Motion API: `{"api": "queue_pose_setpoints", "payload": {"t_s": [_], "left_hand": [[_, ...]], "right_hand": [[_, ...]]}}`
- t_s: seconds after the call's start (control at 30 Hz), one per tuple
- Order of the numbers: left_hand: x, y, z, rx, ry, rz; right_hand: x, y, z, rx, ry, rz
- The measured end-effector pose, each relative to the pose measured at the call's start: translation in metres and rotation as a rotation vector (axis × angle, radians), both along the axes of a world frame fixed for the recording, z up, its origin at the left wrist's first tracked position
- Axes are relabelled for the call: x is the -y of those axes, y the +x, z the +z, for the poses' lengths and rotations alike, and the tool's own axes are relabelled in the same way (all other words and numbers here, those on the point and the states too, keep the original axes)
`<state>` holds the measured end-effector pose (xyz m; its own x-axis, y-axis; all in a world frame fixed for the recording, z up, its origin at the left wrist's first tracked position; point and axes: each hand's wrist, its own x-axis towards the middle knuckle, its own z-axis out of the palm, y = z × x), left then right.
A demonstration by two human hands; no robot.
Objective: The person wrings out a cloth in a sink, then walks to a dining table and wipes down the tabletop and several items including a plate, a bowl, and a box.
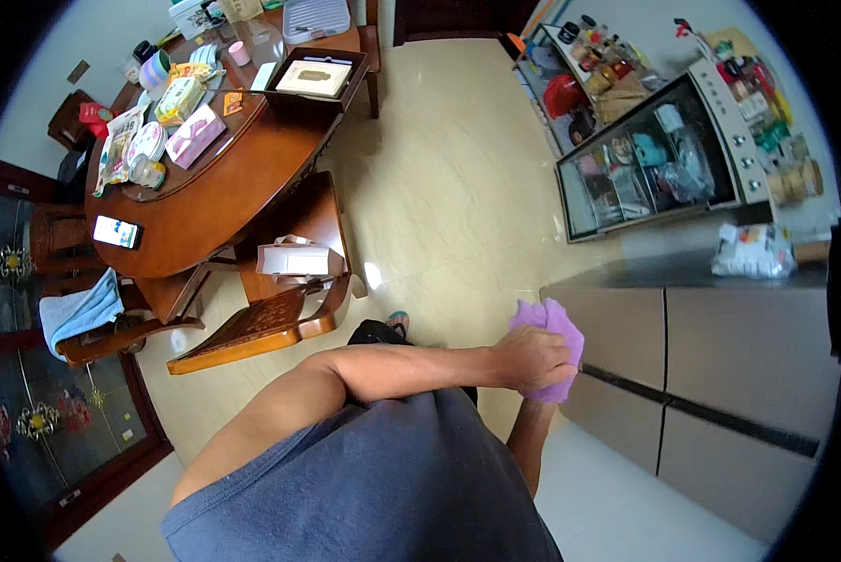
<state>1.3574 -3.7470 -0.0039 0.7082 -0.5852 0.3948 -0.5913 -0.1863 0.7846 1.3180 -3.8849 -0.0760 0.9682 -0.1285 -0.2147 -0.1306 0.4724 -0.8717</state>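
Note:
A purple cloth (564, 330) hangs bunched in front of me on the right, close to the doors of a grey refrigerator (606, 323). My left arm reaches across my body, and my left hand (538, 358) grips the cloth from above with curled fingers. Below it, my right forearm (533, 435) rises to the underside of the cloth. The cloth and my left hand hide my right hand, so its hold cannot be made out.
At the left stands a wooden dining table (273, 168) with a phone (117, 232), a tissue box (195, 136) and food packages. A wooden chair (280, 316) bears an open box (301, 260). A glass-front cabinet (645, 161) and a jar-filled rack (561, 70) line the right wall.

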Motion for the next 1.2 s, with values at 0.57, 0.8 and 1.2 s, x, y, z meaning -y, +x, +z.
{"api": "queue_pose_setpoints", "payload": {"t_s": [0.57,0.8,1.2], "left_hand": [[0.002,0.291,-0.034,-0.249,0.072,0.496],[-0.079,0.315,-0.084,-0.677,0.210,0.981],[-0.231,0.471,-0.114,-0.906,-0.415,1.177]], "right_hand": [[0.094,0.420,-0.005,0.004,-0.330,0.477],[0.039,0.556,0.003,0.663,-1.014,0.625],[-0.182,0.723,0.053,-0.223,-0.412,0.864]]}}
